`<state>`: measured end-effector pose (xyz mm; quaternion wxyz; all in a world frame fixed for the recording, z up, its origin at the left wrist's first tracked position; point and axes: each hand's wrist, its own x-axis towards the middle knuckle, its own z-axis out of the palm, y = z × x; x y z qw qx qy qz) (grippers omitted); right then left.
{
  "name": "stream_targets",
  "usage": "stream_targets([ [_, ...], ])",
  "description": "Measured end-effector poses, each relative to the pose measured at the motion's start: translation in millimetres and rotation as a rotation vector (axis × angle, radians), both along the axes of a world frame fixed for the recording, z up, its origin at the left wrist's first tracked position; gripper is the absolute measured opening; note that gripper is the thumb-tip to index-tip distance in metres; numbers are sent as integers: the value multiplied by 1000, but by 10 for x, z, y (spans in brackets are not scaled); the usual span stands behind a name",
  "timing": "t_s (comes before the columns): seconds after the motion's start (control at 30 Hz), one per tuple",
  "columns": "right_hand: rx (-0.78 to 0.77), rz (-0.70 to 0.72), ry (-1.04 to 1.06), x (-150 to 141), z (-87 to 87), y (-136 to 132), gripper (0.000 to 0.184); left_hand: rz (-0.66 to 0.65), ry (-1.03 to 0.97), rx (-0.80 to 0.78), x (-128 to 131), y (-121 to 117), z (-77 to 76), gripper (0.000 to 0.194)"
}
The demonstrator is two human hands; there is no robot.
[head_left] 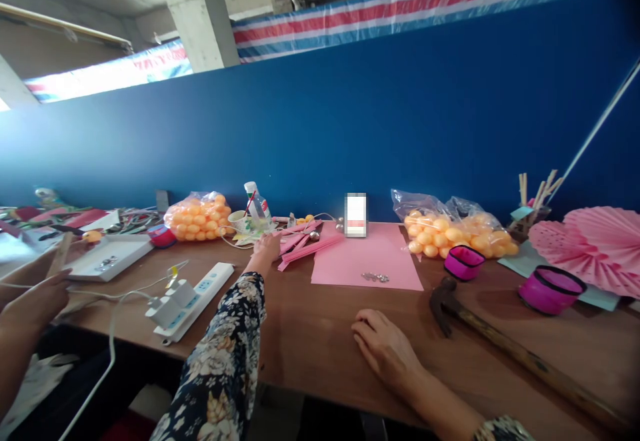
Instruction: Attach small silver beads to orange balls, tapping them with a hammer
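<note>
Two hands (267, 247) (384, 346) near one pink sheet (367, 254), one hammer (530, 359)

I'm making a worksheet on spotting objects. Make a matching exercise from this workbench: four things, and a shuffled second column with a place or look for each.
1. Hammer
2. Power strip
3. Pink sheet
4. Bottle

A. Beside a cup
B. Under small metal pieces
C. Has a wooden handle and dark head
D. Has white plugs in it

Pairs: 1-C, 2-D, 3-B, 4-A
</note>
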<state>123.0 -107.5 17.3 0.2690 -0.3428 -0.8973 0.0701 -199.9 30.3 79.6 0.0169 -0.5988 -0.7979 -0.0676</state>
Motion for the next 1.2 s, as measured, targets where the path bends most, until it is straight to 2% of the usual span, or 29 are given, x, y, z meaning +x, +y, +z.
stream_targets([
  [0.17, -15, 0, -13, 2, -23, -3, 19, 77, -11, 130, 209, -120, 96, 49],
  [0.3, 8, 6, -4, 1, -42, -3, 17, -18, -45, 263, 552, -364, 88, 49],
  [0.37, 18, 12, -2, 1, -43, -3, 17, -89, -61, 321, 772, -508, -20, 46],
  [0.47, 13, 19, -20, 0, -47, -1, 17, -288, -142, 536, 1094, -699, -288, 43],
  [0.57, 1, 5, -37, -1, -69, 2, 15, -386, -162, 574, 1303, -819, -549, 42],
  [0.7, -2, -15, -36, -2, -101, 1, 15, -396, -179, 579, 1361, -877, -699, 41],
  [0.87, -4, -15, -52, 2, -104, -1, 14, -386, -185, 613, 1320, -919, -708, 41],
  [1.2, 15, -19, -39, 5, -102, -1, 14, -390, -169, 568, 1338, -943, -709, 41],
])
